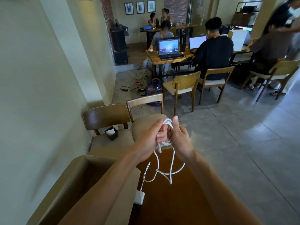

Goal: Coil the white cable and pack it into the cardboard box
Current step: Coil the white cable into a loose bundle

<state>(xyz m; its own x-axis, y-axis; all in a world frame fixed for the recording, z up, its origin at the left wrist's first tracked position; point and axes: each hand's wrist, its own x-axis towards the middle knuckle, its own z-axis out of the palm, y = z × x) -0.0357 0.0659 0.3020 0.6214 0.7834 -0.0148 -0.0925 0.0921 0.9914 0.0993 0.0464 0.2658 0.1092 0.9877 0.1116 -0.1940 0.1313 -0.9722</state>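
Observation:
My left hand (150,135) and my right hand (181,137) are held together above the wooden table (175,200), both closed on a small coil of the white cable (164,172). Several loops sit between my fingers. The loose rest of the cable hangs down in tangled bends onto the table and runs to a white power adapter (139,197) lying beside the box. The open cardboard box (78,172) stands at the lower left, under my left forearm, its inside dark.
Two wooden chairs (107,117) stand just beyond the table, one with a small black holder (111,133) on its seat. A wall runs along the left. Farther back, people sit at tables with laptops (168,48); cords and a backpack (153,91) lie on the tiled floor.

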